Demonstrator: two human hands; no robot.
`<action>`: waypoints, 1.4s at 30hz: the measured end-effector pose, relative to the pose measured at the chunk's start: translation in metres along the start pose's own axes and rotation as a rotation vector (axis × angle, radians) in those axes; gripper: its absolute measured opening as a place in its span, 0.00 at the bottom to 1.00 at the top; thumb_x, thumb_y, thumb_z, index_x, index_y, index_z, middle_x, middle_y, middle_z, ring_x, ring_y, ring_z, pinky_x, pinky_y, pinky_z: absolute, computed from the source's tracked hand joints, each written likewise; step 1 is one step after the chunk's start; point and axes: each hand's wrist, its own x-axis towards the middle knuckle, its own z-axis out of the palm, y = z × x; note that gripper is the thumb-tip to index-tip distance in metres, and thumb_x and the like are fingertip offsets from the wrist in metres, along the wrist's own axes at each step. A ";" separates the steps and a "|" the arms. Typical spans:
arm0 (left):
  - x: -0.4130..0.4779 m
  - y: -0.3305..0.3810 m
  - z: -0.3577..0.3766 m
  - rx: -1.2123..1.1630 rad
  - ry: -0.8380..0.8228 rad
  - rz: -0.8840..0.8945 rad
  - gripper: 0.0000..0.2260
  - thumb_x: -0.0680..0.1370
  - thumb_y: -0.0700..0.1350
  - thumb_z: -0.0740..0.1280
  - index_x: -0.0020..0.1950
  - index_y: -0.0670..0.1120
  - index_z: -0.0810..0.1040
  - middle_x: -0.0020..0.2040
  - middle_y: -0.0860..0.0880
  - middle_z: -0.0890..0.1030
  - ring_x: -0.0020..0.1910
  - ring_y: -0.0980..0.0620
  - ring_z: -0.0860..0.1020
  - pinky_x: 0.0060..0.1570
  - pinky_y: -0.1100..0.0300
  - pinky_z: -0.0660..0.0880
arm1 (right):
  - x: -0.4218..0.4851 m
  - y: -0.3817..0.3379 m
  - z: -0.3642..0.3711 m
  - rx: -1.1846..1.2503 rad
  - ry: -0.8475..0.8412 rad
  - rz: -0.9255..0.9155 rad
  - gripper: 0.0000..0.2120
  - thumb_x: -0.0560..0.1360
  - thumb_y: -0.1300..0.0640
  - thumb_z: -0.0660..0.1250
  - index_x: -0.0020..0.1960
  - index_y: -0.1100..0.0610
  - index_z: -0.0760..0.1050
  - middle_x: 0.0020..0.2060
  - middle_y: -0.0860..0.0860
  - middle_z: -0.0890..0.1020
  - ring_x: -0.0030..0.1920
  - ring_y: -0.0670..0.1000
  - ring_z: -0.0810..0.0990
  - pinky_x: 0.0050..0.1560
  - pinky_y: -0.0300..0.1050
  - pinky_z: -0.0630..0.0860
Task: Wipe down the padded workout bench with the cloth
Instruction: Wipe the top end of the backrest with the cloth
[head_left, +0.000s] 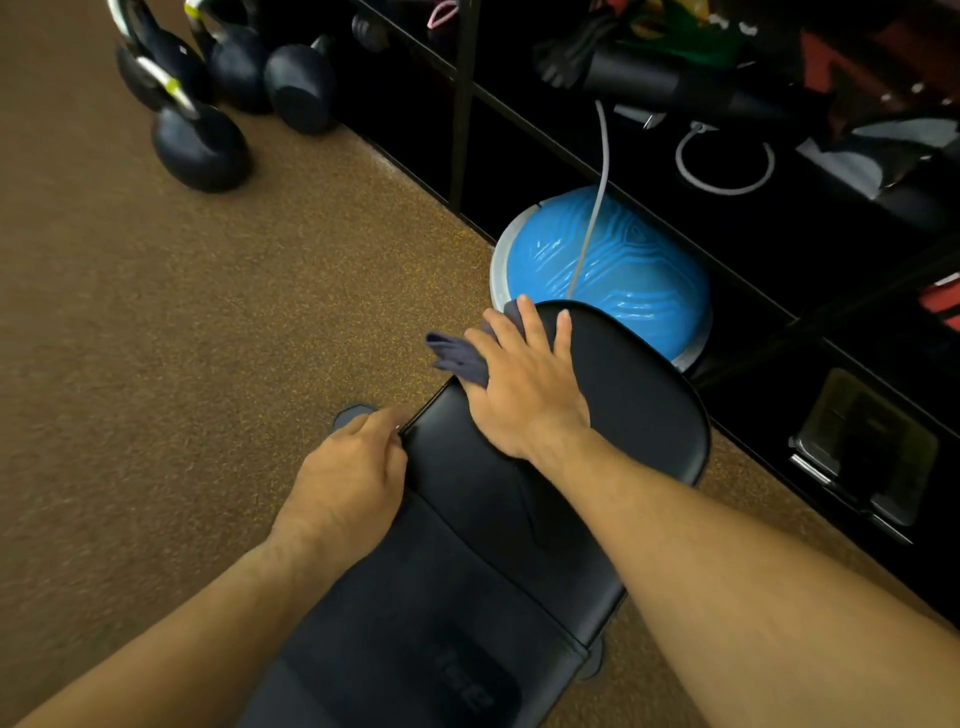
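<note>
A black padded workout bench (639, 395) runs from the bottom centre up to the middle of the view. My right hand (524, 379) lies flat, fingers spread, on the far left part of the bench's rounded end pad, pressing a dark blue cloth (457, 356) under its palm. The cloth sticks out past the pad's left edge. My left hand (348, 478) grips the bench's left edge lower down, thumb on top of the pad, with no cloth in it.
A blue half-dome balance trainer (613, 265) sits right behind the bench's far end, under a black storage rack (462, 98). Several black kettlebells (200, 143) stand at the top left on the brown speckled floor (182, 338).
</note>
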 end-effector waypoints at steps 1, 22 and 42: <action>-0.004 -0.001 0.000 0.016 0.010 -0.012 0.17 0.81 0.46 0.54 0.68 0.51 0.71 0.60 0.50 0.78 0.58 0.47 0.75 0.56 0.51 0.72 | -0.012 -0.001 0.003 -0.010 0.000 -0.017 0.28 0.77 0.43 0.53 0.75 0.49 0.57 0.77 0.50 0.55 0.77 0.58 0.41 0.72 0.66 0.38; -0.021 -0.014 -0.005 -0.013 0.016 -0.073 0.14 0.80 0.44 0.55 0.63 0.49 0.73 0.56 0.49 0.78 0.54 0.45 0.77 0.54 0.48 0.73 | -0.077 -0.019 0.008 -0.019 -0.114 -0.304 0.32 0.76 0.44 0.50 0.78 0.47 0.47 0.78 0.50 0.46 0.76 0.57 0.37 0.72 0.67 0.38; -0.026 -0.018 -0.011 -0.041 0.151 -0.134 0.15 0.80 0.43 0.56 0.65 0.47 0.73 0.62 0.48 0.77 0.58 0.44 0.76 0.58 0.50 0.72 | -0.113 -0.021 0.015 -0.003 -0.150 -0.401 0.29 0.78 0.42 0.48 0.78 0.46 0.50 0.78 0.47 0.47 0.77 0.55 0.36 0.71 0.69 0.39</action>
